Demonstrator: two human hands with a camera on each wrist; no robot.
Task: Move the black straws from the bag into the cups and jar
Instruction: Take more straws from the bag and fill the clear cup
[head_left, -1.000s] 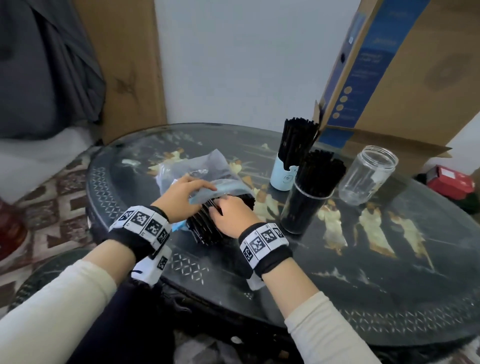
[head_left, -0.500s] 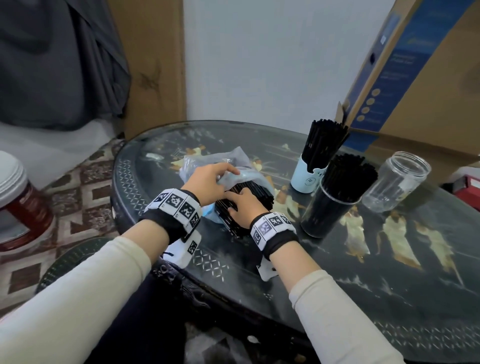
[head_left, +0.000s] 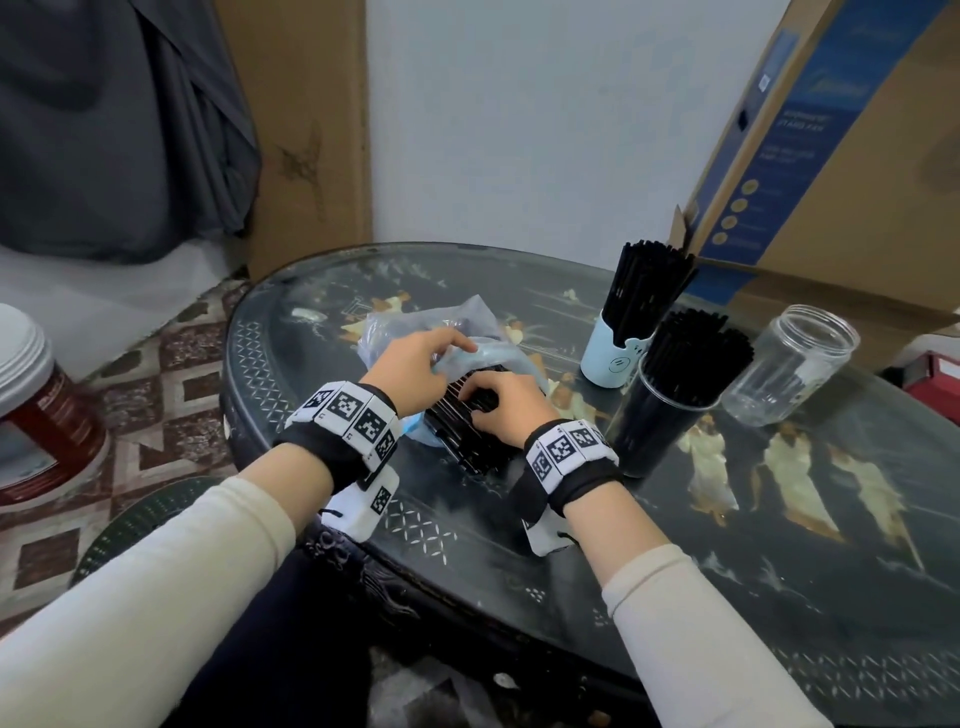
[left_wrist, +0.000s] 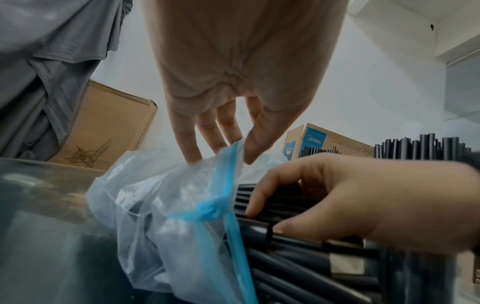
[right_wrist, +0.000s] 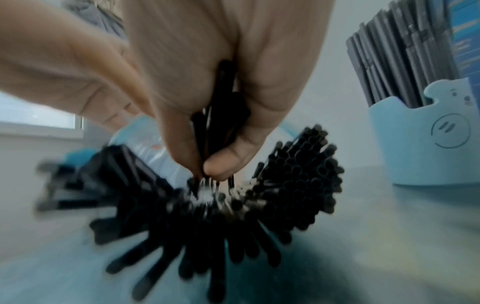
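Note:
A clear plastic bag (head_left: 470, 322) with a blue zip strip lies on the dark oval table (head_left: 675, 545), and a bundle of black straws (head_left: 462, 436) sticks out of its mouth toward me. My left hand (head_left: 415, 371) pinches the bag's blue rim (left_wrist: 228, 164) and holds it up. My right hand (head_left: 501, 408) lies on the bundle, its fingers curled round several straws (right_wrist: 221, 115). A light blue cup (head_left: 615, 353) and a dark tumbler (head_left: 654, 431) to the right both stand packed with straws. The glass jar (head_left: 789, 364) beside them holds nothing.
A large cardboard box (head_left: 841, 156) with a blue side leans on the table behind the cups. A red box (head_left: 935, 379) lies at the far right. On the patterned floor to the left stands a red tub with a white lid (head_left: 36, 395).
The camera has swung left and closer. Both hands stay at the bag's mouth; my right hand has shifted slightly along the straw bundle.

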